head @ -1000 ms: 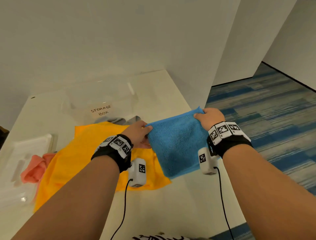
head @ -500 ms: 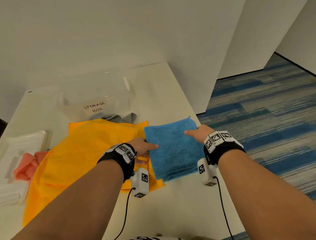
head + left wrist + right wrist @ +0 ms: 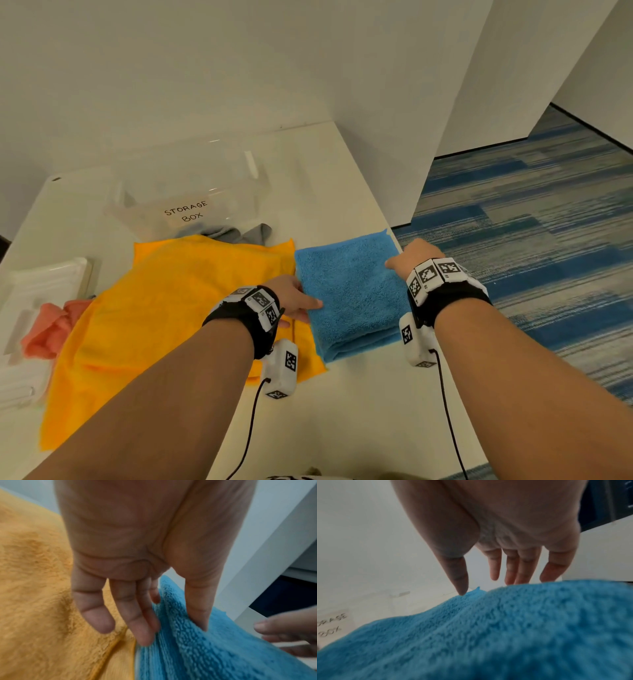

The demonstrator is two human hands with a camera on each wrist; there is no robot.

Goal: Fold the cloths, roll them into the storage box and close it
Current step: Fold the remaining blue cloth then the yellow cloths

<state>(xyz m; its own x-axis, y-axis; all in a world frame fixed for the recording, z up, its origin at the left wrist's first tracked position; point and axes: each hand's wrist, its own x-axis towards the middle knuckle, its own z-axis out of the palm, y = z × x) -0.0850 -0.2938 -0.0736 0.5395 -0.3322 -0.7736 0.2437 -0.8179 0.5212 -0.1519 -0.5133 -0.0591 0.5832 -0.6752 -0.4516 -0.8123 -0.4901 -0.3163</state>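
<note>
folded blue terry cloth (image 3: 349, 291): flat at the table's (image 3: 342, 411) right edge, overlapping the spread orange cloth (image 3: 164, 308) | your left hand (image 3: 291, 301): relaxed, thumb pressing its left edge | your right hand (image 3: 411, 255): fingers straight, resting on its right edge | clear plastic storage box (image 3: 191, 195): behind

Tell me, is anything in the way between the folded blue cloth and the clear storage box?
Nothing visible blocks it. The folded blue terry cloth lies on the white table; the clear plastic storage box stands open behind, lidless, bare table between them.
</note>
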